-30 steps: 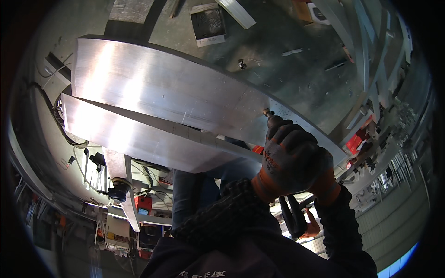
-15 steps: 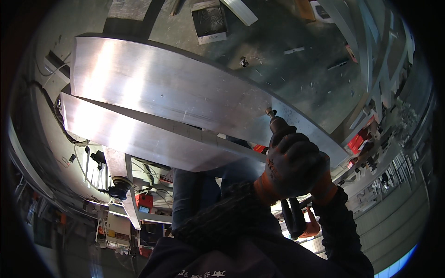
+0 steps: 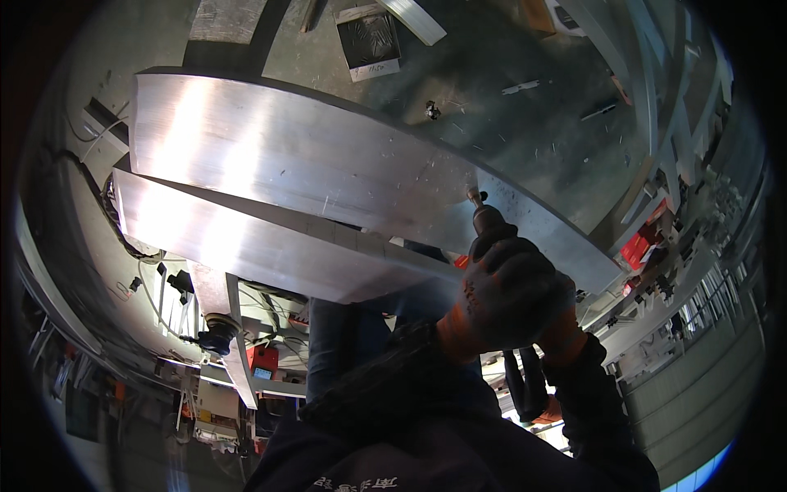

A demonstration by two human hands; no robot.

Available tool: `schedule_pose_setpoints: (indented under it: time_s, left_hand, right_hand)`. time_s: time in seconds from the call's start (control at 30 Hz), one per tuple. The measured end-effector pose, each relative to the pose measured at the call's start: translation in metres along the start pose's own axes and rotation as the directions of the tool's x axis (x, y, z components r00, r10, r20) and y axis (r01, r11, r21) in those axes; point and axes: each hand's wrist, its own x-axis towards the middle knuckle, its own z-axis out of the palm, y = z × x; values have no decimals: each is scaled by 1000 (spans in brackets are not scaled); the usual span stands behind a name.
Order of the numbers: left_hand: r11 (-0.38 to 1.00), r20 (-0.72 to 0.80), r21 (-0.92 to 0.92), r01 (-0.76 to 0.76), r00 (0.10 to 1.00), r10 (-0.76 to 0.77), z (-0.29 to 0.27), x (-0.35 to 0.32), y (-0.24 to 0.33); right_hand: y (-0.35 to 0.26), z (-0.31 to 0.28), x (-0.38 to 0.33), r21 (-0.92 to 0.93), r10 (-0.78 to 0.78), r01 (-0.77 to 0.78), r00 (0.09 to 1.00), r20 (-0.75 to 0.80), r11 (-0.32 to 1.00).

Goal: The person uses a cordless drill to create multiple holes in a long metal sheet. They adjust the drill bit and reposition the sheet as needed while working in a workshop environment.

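A long silvery metal beam (image 3: 328, 156) with a smooth face runs from the far left toward the right. Against its right part rests the narrow tip of a hand-held rotary power tool (image 3: 487, 216), whose body is mostly covered by my hands. My left hand (image 3: 500, 291), in a dark glove with an orange cuff, is closed around the front of the tool. Behind it and partly hidden, my gloved right hand (image 3: 562, 318) is closed at the tool too. A second metal beam (image 3: 270, 254) lies nearer my legs, with a narrow wedge-shaped gap between the two.
A black-and-white box (image 3: 369, 43) and scattered metal shavings lie on the floor beyond the beams. On a support at lower left sits a round black tool (image 3: 218, 333) with a cable, near a red device (image 3: 262, 361). Metal lengths (image 3: 684, 123) are stacked at the right.
The tool tip stays on the same area of the beam. My hands and the tool's rear have shifted slightly toward me and left, while the whole view has moved a little.
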Motion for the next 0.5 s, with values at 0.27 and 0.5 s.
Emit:
schedule_pose_setpoints:
  time_s: [0.27,0.5]
  left_hand:
    - [998,31,61,3,999,-5,1,16,6]
    - [1000,-36,10,-24,999,24,-6,25,5]
  right_hand:
    - [-9,-12,-1,-86,-104,103,995,-8,991]
    - [-30,-34,16,-97,-107,109,994,31,989]
